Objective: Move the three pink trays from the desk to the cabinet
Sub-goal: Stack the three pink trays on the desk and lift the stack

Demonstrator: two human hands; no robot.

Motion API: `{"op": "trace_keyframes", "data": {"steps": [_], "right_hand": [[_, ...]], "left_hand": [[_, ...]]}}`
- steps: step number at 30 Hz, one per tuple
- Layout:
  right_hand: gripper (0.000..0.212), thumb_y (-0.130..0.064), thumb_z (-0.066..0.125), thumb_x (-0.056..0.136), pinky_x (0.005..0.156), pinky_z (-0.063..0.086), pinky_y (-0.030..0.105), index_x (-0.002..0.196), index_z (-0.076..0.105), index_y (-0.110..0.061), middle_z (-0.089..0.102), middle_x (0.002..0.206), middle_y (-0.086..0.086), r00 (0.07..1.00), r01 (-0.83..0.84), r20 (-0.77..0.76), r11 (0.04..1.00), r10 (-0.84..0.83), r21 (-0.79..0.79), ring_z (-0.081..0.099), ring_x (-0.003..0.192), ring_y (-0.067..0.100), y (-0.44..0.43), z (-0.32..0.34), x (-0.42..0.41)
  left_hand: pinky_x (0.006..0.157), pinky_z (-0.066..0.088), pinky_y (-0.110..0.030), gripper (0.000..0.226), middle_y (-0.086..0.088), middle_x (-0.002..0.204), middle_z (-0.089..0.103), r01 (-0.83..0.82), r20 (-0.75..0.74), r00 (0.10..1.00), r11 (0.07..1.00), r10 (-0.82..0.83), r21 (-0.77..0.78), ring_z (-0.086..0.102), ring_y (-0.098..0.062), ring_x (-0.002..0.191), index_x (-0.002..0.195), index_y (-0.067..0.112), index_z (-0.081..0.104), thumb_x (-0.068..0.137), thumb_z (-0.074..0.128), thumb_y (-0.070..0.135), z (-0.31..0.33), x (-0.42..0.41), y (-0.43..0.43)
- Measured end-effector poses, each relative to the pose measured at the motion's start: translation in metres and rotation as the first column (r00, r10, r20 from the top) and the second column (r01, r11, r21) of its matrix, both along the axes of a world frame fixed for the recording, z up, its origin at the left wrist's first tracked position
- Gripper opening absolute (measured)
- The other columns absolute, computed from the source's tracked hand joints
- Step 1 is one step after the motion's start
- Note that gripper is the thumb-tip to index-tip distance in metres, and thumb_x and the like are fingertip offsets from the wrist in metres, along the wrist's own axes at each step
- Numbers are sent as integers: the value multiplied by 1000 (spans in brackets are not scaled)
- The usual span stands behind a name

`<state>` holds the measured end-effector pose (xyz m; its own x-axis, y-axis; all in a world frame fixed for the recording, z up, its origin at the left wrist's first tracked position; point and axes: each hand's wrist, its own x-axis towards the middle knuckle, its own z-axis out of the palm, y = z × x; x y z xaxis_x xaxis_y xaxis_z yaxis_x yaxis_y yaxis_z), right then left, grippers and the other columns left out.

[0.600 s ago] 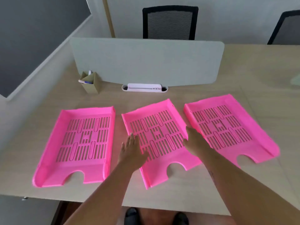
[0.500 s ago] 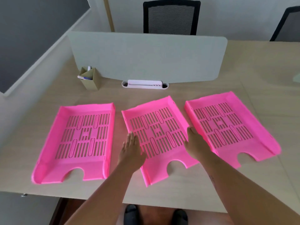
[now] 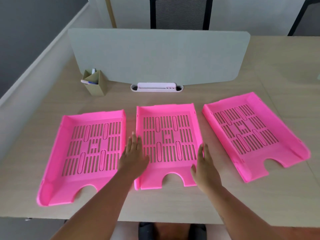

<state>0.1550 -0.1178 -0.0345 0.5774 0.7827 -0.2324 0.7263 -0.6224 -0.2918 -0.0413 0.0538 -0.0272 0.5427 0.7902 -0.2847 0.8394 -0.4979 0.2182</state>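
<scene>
Three pink slotted trays lie side by side on the desk: the left tray, the middle tray and the right tray, which is turned at an angle. My left hand rests with straight fingers over the middle tray's left wall, between it and the left tray. My right hand presses flat against the middle tray's right wall. The tray sits between both palms, flat on the desk. No cabinet is in view.
A grey divider panel stands across the desk behind the trays, with a white cable box at its foot and a cardboard pen holder to the left. Black chairs stand beyond. A wall runs along the left.
The middle tray has turned from a slanted position to square with the desk edge, between my hands. My right hand has shifted from the gap near the right tray onto the middle tray's right wall.
</scene>
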Motion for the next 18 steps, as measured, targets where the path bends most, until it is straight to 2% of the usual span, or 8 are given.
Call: {"op": "trace_keyframes", "data": {"steps": [3,7,10,14,16,18], "right_hand": [[84,-24,48,101,75,61,25,157,-13,-9,-18,167,3,1000,26,-3,1000,-26,0,9,155,21,7,-1,-7],[83,-22,48,101,78,61,26,157,-11,-9,-14,168,3,998,57,10,998,-57,2,11,155,22,12,-3,-12],[84,-25,49,100,89,59,30,157,-10,-9,-12,168,4,998,54,16,999,-54,5,7,156,24,13,-3,-12],[86,-40,50,99,117,37,41,159,-2,-7,-2,168,11,999,43,18,999,-43,31,10,155,29,15,11,7],[85,-46,47,99,120,29,44,159,1,-7,3,168,15,996,74,38,995,-77,62,12,154,32,21,24,31],[84,-43,50,98,121,27,46,158,5,-5,10,167,16,991,114,52,988,-120,108,15,154,32,24,39,60]], "left_hand": [[117,-6,-39,82,-9,156,-34,5,47,999,1000,-5,9,-23,-24,145,144,12,-29,97,28,47,-9,-6,-13],[122,4,-41,85,-8,157,-34,-16,116,993,1000,16,0,-22,-23,146,145,11,-29,97,32,44,-14,-8,-10],[123,9,-43,85,-9,157,-34,0,97,995,1000,0,0,-24,-24,145,145,11,-29,95,29,46,-14,-9,-10],[122,2,-46,76,-7,159,-20,45,119,991,989,-63,142,-19,-24,148,148,15,-19,93,19,52,0,3,8],[122,-1,-45,78,-4,160,-17,71,143,985,981,-98,182,-17,-23,148,149,16,-15,92,21,53,13,21,23],[122,-4,-42,81,-6,162,-13,97,168,977,978,-129,187,-15,-23,149,153,14,-10,92,26,53,26,44,30]]}}
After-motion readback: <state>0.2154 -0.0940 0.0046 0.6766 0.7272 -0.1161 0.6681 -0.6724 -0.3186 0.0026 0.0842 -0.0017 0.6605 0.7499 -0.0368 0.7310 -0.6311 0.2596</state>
